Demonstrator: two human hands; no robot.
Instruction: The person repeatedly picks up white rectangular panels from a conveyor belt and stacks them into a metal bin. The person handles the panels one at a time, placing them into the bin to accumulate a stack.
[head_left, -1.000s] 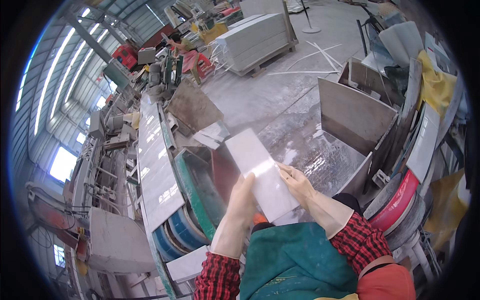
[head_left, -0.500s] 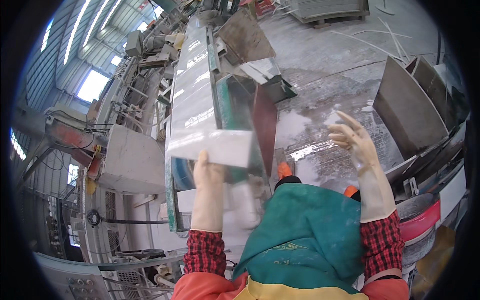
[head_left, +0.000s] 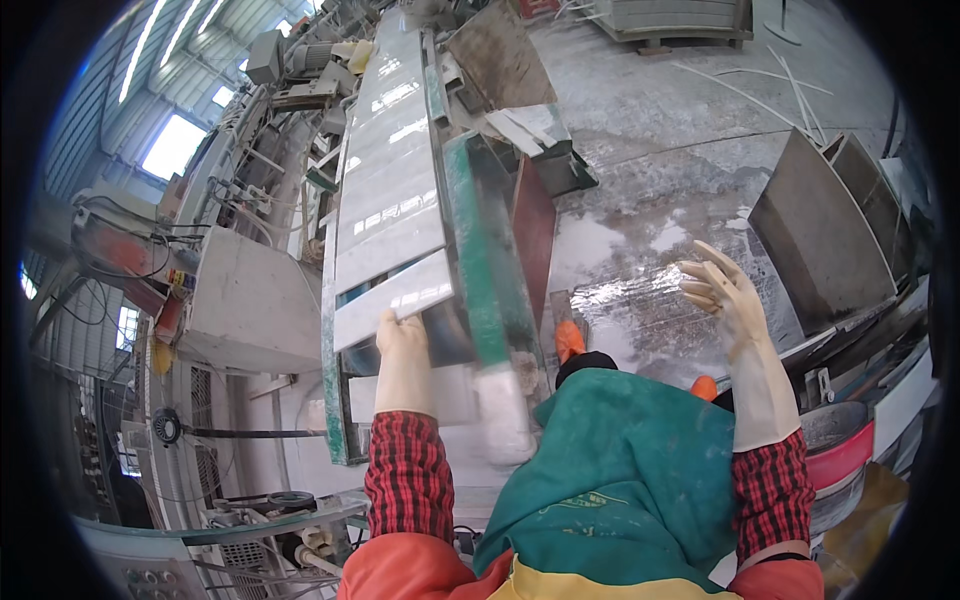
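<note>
My left hand (head_left: 403, 352), in a cream rubber glove, grips the near edge of a white tile strip (head_left: 398, 298), thumb on top and fingers hidden beneath. The strip is slanted over the near end of a conveyor (head_left: 340, 410), and a dark blue gap shows between it and a glossy white slab (head_left: 390, 235). Whether the strip rests on the conveyor or is held just above it, I cannot tell. Out to the right, my gloved right hand (head_left: 722, 285) hangs in the air over the wet floor, fingers apart and holding nothing.
A green rail (head_left: 475, 250) and a reddish-brown board (head_left: 531, 230) flank the conveyor's right side. Grey panels (head_left: 822, 235) lean at the right, above a red-rimmed tub (head_left: 840, 455). A big pale block (head_left: 262, 310) stands left. My orange boots (head_left: 569, 340) are on the floor.
The white strip, blurred before, has shifted left and now slants differently, with the gap beyond it showing. My left hand moved with it. My right hand stays raised and open; the view has shifted slightly.
</note>
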